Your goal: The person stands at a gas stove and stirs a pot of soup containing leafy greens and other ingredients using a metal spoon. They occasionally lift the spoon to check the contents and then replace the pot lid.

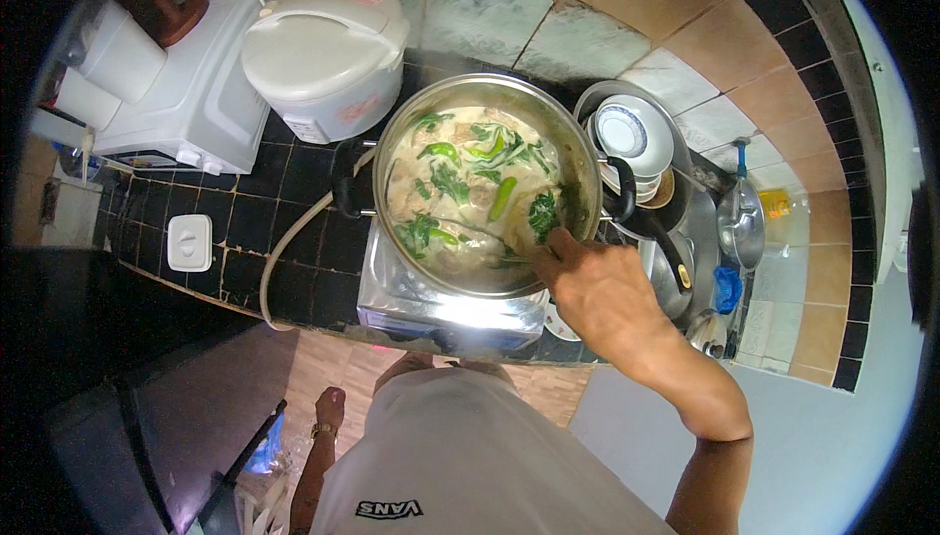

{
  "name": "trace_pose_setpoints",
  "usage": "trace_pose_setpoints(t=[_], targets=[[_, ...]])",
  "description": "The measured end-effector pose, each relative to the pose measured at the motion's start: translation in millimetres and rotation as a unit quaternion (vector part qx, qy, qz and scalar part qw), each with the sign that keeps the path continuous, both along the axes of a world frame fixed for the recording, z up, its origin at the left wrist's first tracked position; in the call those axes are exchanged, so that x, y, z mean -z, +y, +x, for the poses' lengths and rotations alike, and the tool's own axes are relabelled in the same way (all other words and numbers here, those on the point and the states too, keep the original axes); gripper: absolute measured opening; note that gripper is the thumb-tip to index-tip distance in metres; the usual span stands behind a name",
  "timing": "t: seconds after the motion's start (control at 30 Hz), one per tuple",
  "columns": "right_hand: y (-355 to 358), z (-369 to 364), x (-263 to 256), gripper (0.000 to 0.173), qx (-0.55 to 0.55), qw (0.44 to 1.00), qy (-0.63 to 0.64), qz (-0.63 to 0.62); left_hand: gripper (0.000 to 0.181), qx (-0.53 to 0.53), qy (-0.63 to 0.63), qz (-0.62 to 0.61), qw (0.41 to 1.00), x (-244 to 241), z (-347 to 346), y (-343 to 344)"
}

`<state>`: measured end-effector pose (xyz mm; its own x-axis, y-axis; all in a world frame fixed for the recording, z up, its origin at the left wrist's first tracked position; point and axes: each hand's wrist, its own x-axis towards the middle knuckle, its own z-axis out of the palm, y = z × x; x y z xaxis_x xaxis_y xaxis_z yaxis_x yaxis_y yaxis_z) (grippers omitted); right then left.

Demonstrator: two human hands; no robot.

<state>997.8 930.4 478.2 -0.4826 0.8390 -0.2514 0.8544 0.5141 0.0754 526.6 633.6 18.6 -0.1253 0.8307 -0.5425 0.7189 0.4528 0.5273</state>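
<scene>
A wide metal pot (584, 190) with black side handles stands on a silver gas stove (448, 315). Creamy white stew (477, 160) fills it, with meat pieces, leafy greens and several green chili peppers (502, 199). My right hand (598, 278) is at the pot's near right rim, its fingers closed around the handle of a utensil whose far part lies in the stew; the utensil's kind is not plain. Down beside my body hangs my left hand (330, 408), well below the counter and touching nothing visible. Whether its fingers are curled shut is hard to tell.
Left of the pot stand a white rice cooker (323, 50) and a white appliance with knobs (198, 87). A pale hose (275, 271) curves over the black tiles near a white lid (189, 243). Stacked bowls (635, 135), a pan handle (672, 260) and a sink (701, 241) are at right.
</scene>
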Motion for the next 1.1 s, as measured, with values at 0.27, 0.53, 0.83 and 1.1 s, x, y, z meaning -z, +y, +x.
trace_pose_setpoints(t=[0.27,0.53,0.83,1.1], targets=[[14,0,6,0.012,-0.008,0.997,0.031,0.075,0.029,0.002,-0.010,0.022,1.000,-3,0,7],[26,3,8,0.016,0.023,0.997,0.045,0.054,0.030,-0.014,0.000,0.010,1.000,-4,7,7],[23,17,3,0.021,0.025,1.000,-0.008,-0.011,0.030,-0.003,0.012,0.006,1.000,-4,11,5],[27,10,-27,0.022,0.054,0.993,0.040,0.098,0.026,-0.004,0.015,0.009,1.000,0,11,14]])
